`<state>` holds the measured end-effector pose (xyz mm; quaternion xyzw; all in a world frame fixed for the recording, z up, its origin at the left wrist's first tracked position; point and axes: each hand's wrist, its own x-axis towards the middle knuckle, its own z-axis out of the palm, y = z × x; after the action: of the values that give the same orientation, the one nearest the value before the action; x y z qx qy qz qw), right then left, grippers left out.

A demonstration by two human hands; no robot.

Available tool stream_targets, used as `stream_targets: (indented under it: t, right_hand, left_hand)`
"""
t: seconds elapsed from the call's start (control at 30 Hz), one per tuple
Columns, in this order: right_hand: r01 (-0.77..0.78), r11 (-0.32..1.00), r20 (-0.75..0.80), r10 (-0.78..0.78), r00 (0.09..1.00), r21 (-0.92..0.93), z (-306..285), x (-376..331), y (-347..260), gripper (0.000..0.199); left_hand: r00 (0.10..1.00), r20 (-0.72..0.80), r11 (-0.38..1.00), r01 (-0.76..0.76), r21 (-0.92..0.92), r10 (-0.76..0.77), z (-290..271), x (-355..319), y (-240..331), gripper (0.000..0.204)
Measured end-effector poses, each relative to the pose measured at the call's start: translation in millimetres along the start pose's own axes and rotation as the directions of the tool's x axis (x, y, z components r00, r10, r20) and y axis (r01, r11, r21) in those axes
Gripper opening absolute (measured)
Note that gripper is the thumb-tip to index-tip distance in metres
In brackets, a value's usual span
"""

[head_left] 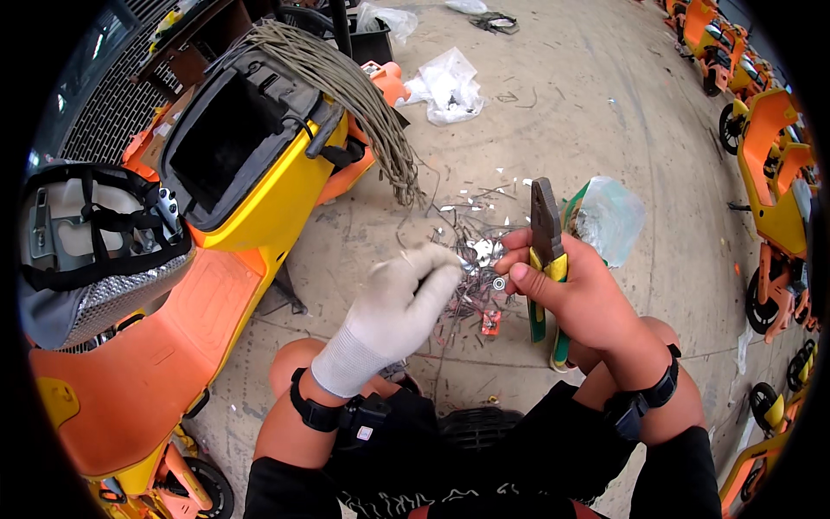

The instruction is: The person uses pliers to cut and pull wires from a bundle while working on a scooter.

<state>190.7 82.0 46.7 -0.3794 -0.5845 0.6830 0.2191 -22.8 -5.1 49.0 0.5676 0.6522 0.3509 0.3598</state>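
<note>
My right hand [588, 294] is bare and wrapped round combination pliers [546, 221] with yellow and green handles, the dark jaws pointing up. To the left of it, my left hand [389, 298] wears a whitish knitted glove. Its thumb and fingers are pinched together, and whatever lies between them is too small to make out. Beyond and below both hands, a heap of wire scraps [471, 294] with white bits and a small red piece is scattered on the concrete floor. A thick bundle of grey-brown wires [346, 95] hangs over a yellow scooter's box.
The yellow and orange scooter [268, 208] with an open black compartment stands close on the left, a grey helmet-like bag [104, 259] on it. A clear plastic bag [609, 221] lies beyond my right hand, another plastic bag [450, 86] farther off. Scooters [765, 190] line the right.
</note>
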Motion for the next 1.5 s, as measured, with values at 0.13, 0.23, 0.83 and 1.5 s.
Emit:
stream_targets:
  t: [0.13,0.23,0.83,1.5]
  right_hand:
    - [-0.132,0.987,0.130,0.121,0.984,0.087,2,-3,8,0.038]
    - [-0.215,0.976,0.208,0.200,0.957,0.048,10,-7,13,0.037]
    - [-0.064,0.931,0.260,0.166,0.951,-0.359,23,-18,15,0.028]
    - [-0.480,0.870,0.558,0.455,0.694,-0.112,3,-91,24,0.016]
  left_hand:
    - [0.995,-0.095,0.997,0.020,-0.074,-0.027,-1,3,-10,0.019]
    - [0.991,-0.108,0.995,0.066,-0.070,-0.074,0,2,-4,0.019]
    - [0.936,0.319,0.931,0.240,-0.274,-0.148,-11,-8,2,0.025]
    - [0.703,0.706,0.789,0.482,-0.381,-0.089,16,-80,-2,0.025]
